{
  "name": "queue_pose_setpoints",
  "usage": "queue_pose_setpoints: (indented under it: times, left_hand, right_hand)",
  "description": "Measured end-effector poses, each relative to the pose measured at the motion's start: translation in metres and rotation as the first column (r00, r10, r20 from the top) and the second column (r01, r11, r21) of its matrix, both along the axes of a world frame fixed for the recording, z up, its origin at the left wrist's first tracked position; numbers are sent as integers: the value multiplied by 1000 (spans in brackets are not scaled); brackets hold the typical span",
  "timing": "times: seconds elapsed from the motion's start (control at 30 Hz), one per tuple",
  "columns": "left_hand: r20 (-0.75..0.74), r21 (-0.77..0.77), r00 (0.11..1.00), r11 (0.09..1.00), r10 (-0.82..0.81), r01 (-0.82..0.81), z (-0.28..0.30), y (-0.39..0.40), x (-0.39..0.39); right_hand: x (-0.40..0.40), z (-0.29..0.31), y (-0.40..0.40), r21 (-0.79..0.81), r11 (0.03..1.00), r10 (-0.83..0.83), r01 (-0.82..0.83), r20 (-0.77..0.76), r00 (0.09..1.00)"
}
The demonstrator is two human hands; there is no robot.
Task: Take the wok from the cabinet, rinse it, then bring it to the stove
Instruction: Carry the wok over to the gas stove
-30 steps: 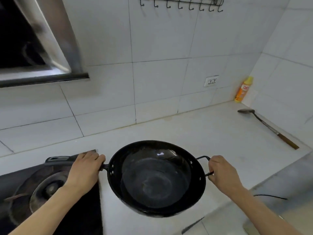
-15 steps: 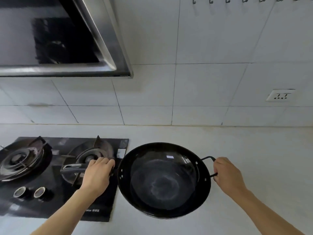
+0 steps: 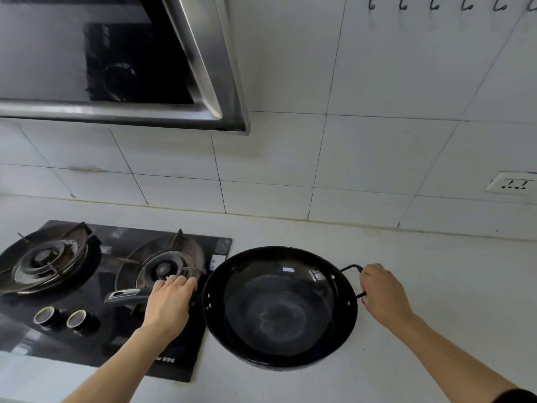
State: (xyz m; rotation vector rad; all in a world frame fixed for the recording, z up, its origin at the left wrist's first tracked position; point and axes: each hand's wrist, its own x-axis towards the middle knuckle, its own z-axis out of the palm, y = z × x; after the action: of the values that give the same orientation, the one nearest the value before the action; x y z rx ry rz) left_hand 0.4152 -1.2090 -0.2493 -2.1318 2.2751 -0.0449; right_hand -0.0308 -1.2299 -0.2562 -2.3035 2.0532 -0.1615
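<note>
I have the round black metal wok (image 3: 280,308) held up over the pale grey tabletop (image 3: 436,286), just to the right of the black glass two-burner gas stove (image 3: 87,286), with its left rim overlapping the stove's right edge from where I look. My left hand (image 3: 170,303) is clenched around the wok's long dark handle (image 3: 123,295), which sticks out to the left over the stove's front right area, its silver-tipped end pointing towards the two round control knobs (image 3: 61,317). My right hand (image 3: 383,295) is closed on the small black wire loop handle (image 3: 353,269) at the wok's right side, fingers wrapped around the lower part of the loop. The wok sits roughly level, open side up, and its inside looks glossy with a faint pale ring at the bottom and a bright reflected patch near the far wall. Whether its underside touches the tabletop I cannot tell from this angle. The right burner (image 3: 164,269) lies just behind my left hand, the left burner (image 3: 43,257) well apart at the far left. Above the stove hangs the slanted steel and dark glass range hood (image 3: 116,59). On the white tiled wall (image 3: 319,155) I see a white socket (image 3: 513,183) at the right and a row of dark hooks (image 3: 436,2) along the top edge.
</note>
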Motion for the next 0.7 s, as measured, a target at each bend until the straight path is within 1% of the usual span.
queue_pose_setpoints:
  times: [0.2, 0.43, 0.57, 0.7]
  left_hand:
    - [6, 8, 999, 999, 34, -34, -4, -10, 2]
    - [28, 45, 997, 997, 65, -66, -16, -7, 12]
    - [39, 51, 997, 997, 61, -63, -19, -9, 17]
    - [1, 73, 998, 995, 70, -70, -25, -9, 16]
  right_hand:
    - [11, 2, -20, -1, 1000, -2, 2, -54, 999]
    - [24, -6, -26, 24, 1000, 10, -9, -59, 998]
    - [29, -9, -29, 13, 1000, 11, -11, -67, 998]
    - [30, -11, -32, -2, 1000, 8, -9, -70, 998]
